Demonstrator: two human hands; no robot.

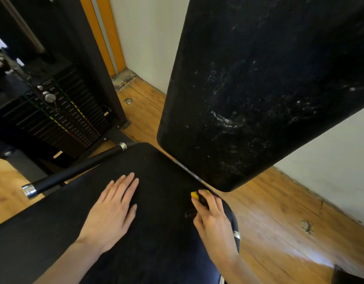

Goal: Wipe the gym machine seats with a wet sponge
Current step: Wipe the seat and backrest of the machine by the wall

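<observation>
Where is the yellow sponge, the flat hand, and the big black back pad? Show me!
sponge [194,195]: head view, the yellow corner peeking out from under the right hand's fingers.
left hand [111,210]: head view, the back of the hand.
back pad [259,89]: head view, middle of its scuffed face.

Seat [156,201] in foreground, on floor [279,222]. Backrest pad [259,89] rises behind seat, at its far right edge. Left hand [111,214] flat on seat centre. Right hand [211,220] on seat near right edge, over sponge [194,195], just before backrest pad. Handle bar [74,171] along seat's left side. Weight stack [60,115] far left, behind handle bar. Wall [148,37] behind, between weight stack and backrest pad.
</observation>
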